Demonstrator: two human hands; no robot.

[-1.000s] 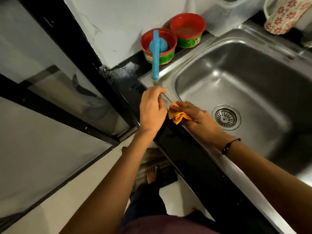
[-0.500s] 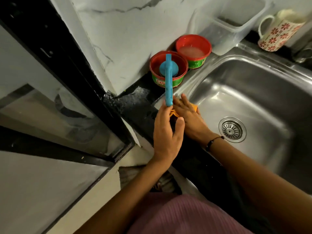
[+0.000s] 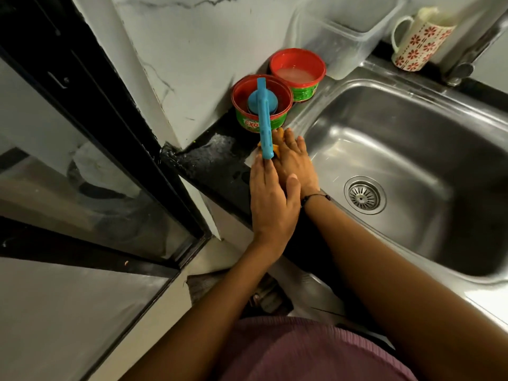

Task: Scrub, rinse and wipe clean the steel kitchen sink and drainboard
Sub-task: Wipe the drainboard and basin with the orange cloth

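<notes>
The right hand point(image 3: 295, 160), fingers flat, is pressing an orange cloth point(image 3: 276, 147) toward twelve o'clock, the open left hand point(image 3: 270, 200) is resting alongside, and the overhanging blue brush handle point(image 3: 265, 125) is risking being knocked, tipping its tub point(image 3: 261, 105).

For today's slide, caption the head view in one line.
Right hand presses orange cloth on sink corner; left hand alongside.

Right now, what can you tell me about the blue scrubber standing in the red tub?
The blue scrubber looks like plastic, with a round head and a long flat handle. The head sits inside the nearer red tub, against the wall corner; the handle leans out over the tub's front rim toward the person. The left hand touches the handle's lower end with straight fingertips. Any bristles or pad under the head are hidden.
</notes>
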